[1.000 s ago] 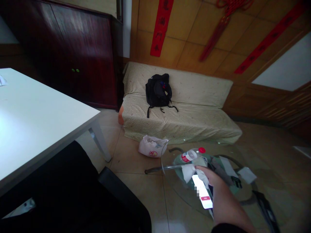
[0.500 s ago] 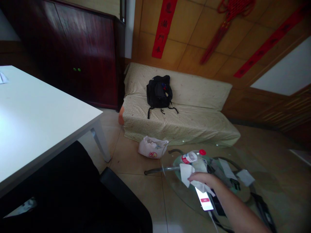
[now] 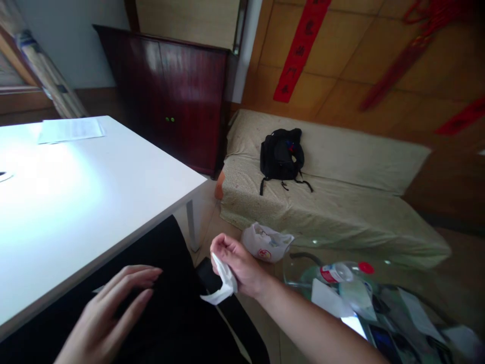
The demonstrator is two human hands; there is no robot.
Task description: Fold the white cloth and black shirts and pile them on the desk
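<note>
Paper (image 3: 71,130) lies on the white tabletop (image 3: 125,187), the left hand (image 3: 108,313) is loosely spread near its edge, the right hand (image 3: 238,260), I observe, pinches a crumpled white tissue (image 3: 227,285) near a black armrest (image 3: 248,323), and a red-capped bottle (image 3: 339,272) is farther right.

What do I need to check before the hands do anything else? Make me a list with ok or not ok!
1. Right hand gripping the white tissue: ok.
2. Left hand free: ok, nothing visible in it.
3. Hands apart: ok, there's a gap.
4. Red cap on the bottle: ok.
5. Papers flat on the white table: ok.
6. Plastic bag full: cannot tell.
</note>
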